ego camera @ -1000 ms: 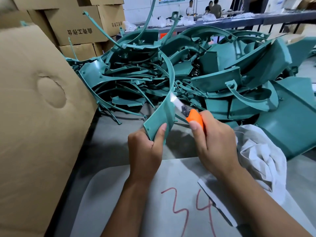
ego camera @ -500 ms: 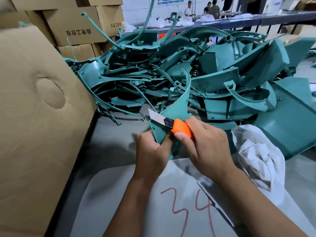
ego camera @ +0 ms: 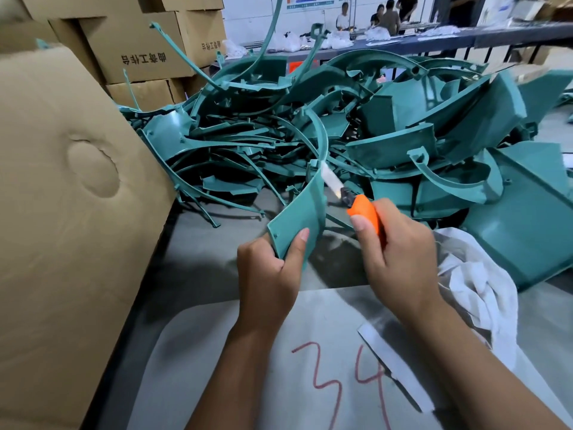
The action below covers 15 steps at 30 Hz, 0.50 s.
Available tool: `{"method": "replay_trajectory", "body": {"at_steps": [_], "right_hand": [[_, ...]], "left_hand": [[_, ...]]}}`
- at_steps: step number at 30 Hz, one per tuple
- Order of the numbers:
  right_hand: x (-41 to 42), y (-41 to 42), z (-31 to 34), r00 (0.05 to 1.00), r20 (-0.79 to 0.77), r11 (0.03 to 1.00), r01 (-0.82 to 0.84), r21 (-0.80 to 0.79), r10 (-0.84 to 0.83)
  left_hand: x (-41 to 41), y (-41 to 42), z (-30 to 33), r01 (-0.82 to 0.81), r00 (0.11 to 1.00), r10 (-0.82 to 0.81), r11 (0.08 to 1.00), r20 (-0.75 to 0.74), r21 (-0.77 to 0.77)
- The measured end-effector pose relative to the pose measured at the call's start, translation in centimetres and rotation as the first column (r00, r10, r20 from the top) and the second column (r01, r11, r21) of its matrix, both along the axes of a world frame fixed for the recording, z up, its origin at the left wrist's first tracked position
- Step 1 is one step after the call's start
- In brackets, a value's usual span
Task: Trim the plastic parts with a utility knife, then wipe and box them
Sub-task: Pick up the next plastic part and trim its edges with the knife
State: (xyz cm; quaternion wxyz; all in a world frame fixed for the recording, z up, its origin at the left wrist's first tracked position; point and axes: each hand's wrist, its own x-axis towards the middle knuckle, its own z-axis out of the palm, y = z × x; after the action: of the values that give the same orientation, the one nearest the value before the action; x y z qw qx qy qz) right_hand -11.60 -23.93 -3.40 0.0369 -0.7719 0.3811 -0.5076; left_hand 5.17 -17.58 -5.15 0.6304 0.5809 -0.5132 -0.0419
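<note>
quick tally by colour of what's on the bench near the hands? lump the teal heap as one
Teal: 2, the curved part in the left hand and the heap
Orange: 1, the knife in the right hand
White: 1, the cloth
Total: 4

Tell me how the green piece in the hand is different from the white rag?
The curved teal part is stiff and smooth; the white cloth is soft and crumpled. The left hand holds the part up, while the cloth lies untouched on the table. The right hand holds the utility knife against the part.
</note>
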Motion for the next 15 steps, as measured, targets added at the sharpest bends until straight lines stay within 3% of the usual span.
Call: {"method": "replay_trajectory", "body": {"at_steps": [3, 6, 12, 15], "right_hand": [[1.3, 1.1, -0.1, 0.982, -0.091, 0.984, -0.170, -0.058, 0.165], [1.6, 1.2, -0.4, 0.972, -0.182, 0.984, -0.162, -0.069, 0.147], [-0.1, -0.6, -0.2, 0.992, -0.099, 0.993, 0.090, 0.073, -0.083], [-0.4, -0.6, 0.1, 0.999, -0.047, 0.999, -0.024, 0.033, 0.025]], "left_hand": [[0.3, 0.3, 0.0, -0.081, 0.987, 0.074, 0.996, 0.144, 0.042], [0.7, 0.5, 0.3, -0.141, 0.960, 0.117, 0.987, 0.254, 0.079], [1.8, 0.6, 0.3, -0.255, 0.927, 0.231, 0.966, 0.297, 0.044], [2.2, 0.5, 0.4, -0.287, 0.901, 0.269, 0.958, 0.340, 0.003]]}}
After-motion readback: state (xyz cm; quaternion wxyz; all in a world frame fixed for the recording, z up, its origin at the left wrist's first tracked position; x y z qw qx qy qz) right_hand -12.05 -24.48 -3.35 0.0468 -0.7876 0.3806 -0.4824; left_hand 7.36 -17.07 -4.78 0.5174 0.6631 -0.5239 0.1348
